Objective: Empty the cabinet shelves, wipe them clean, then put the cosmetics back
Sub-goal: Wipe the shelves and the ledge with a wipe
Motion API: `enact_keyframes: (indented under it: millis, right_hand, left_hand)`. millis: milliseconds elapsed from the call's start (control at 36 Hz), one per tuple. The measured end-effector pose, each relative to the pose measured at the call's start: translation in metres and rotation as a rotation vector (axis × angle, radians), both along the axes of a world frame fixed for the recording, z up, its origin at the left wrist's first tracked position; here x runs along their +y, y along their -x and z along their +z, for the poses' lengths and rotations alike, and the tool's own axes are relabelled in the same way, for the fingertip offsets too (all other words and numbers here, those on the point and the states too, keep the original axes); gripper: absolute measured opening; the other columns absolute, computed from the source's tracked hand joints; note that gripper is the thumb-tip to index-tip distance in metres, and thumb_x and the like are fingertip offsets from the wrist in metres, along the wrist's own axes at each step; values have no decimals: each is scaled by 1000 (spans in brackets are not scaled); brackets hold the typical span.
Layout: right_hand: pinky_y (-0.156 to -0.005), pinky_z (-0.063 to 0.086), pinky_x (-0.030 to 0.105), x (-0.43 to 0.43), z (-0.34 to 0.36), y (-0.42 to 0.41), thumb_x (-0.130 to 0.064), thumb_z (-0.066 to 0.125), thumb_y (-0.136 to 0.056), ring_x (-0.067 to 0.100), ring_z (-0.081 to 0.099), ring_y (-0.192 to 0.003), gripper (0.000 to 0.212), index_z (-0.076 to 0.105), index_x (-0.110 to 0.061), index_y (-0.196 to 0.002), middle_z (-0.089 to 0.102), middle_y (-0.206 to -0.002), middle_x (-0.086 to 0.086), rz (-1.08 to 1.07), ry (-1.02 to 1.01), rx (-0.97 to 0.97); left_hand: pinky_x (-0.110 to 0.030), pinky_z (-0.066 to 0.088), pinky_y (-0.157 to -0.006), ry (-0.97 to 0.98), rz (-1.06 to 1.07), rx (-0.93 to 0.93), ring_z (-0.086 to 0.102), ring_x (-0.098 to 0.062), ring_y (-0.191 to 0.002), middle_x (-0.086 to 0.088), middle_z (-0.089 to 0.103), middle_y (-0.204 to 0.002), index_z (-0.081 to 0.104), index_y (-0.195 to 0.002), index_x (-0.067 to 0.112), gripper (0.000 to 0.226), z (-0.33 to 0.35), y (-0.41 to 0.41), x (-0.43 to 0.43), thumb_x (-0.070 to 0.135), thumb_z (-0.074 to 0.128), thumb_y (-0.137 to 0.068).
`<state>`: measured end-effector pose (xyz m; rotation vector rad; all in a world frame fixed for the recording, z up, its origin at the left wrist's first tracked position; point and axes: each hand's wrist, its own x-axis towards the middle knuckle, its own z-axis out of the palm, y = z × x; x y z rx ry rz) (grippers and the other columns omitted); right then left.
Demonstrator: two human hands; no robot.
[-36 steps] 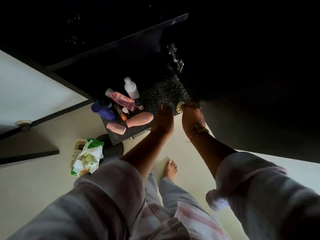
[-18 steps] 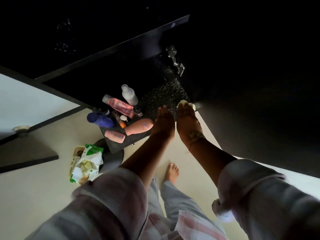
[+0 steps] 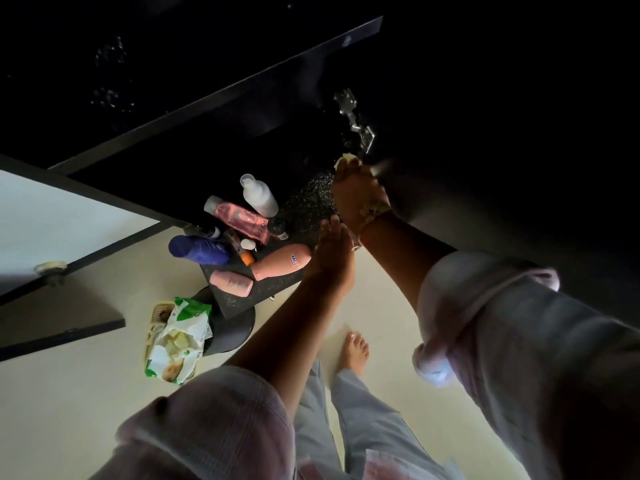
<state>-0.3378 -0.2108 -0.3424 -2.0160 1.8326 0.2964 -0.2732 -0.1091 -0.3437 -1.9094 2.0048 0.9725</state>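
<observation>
My right hand (image 3: 356,195) reaches up toward the dark cabinet, its fingers closed on a small pale wipe (image 3: 346,160) at the fingertips. My left hand (image 3: 332,254) hangs lower with fingers apart, holding nothing, beside a dark speckled board (image 3: 304,206). On that board lie several cosmetics: a white bottle (image 3: 259,195), a pink clear bottle (image 3: 239,218), a blue bottle (image 3: 199,251), a large peach bottle (image 3: 282,263) and a small pink tube (image 3: 231,282). The cabinet interior is too dark to see.
A metal hinge (image 3: 356,123) glints just above my right hand. A green and white wipes pack (image 3: 178,337) lies on a basket on the pale floor, next to a round dark stool base (image 3: 228,327). An open white door panel (image 3: 52,223) stands at left.
My right hand has moved up and away from the board's edge toward the hinge, carrying the wipe. My left hand has stayed near the board, now below the right wrist.
</observation>
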Motion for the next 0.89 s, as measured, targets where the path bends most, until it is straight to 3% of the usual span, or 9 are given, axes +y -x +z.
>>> enact_keyframes:
  millis: [139,194,278,306,361,444,667,778,889]
  right_hand:
    - [-84,52,50,-4,10,-11,-8,28,-97,44,49,-120,46,28,12,-139,40,-135,32,18,96,60]
    - [-76,56,45,1,8,-9,-6,31,-94,41,55,-114,44,40,13,-132,47,-129,31,44,145,105]
    - [-44,52,30,10,26,-4,-14,45,-77,28,69,-70,36,69,7,-93,66,-87,19,51,135,201]
    - [-48,54,31,13,26,-3,-13,50,-78,29,69,-75,32,69,8,-92,65,-90,20,91,135,265]
    - [-68,57,39,23,20,4,-5,44,-91,37,60,-103,30,64,6,-110,55,-117,24,201,110,302]
    - [-77,55,41,38,20,15,-4,40,-96,37,52,-114,30,64,0,-113,47,-127,21,146,117,307]
    - [-69,53,35,69,27,28,-9,39,-99,31,58,-105,30,67,-9,-108,58,-114,15,67,51,345]
    - [-71,55,39,62,42,34,-9,43,-97,35,65,-102,27,68,-9,-108,68,-108,13,22,19,245]
    - [-53,55,44,46,49,22,-1,50,-90,42,68,-76,19,66,-2,-101,67,-86,20,27,230,135]
  left_hand:
    - [-38,5,-119,-6,-56,-77,-4,-36,-148,-20,-8,-160,10,-152,1,53,3,-1,-3,6,30,-103]
    - [-37,5,-119,-15,-51,-54,-3,-35,-148,-19,-7,-160,5,-152,1,57,4,-1,-3,5,32,-102]
    - [-36,8,-120,-13,-46,-16,-3,-35,-148,-18,-7,-160,-2,-151,-1,67,7,-2,-1,2,39,-99]
    - [-36,7,-120,-14,-55,-8,-4,-35,-148,-19,-7,-160,-2,-152,-1,70,8,-3,-1,2,42,-97]
    - [-35,6,-119,-26,-76,-12,-6,-35,-148,-19,-8,-160,-1,-152,-1,73,10,-5,-1,3,46,-96]
    - [-35,6,-119,-49,-67,-11,-7,-33,-148,-18,-9,-160,-2,-152,-1,73,15,-5,-2,2,44,-95]
    - [-38,3,-120,-53,-94,-28,-9,-37,-147,-22,-11,-159,-5,-149,-6,68,21,-6,-1,3,38,-98]
    - [-39,4,-120,-55,-85,-20,-9,-37,-147,-21,-12,-159,-6,-149,-5,66,24,-5,-1,3,36,-98]
    - [-39,9,-120,-42,-70,-9,-7,-35,-148,-19,-11,-159,-2,-150,-3,64,20,-6,0,3,35,-99]
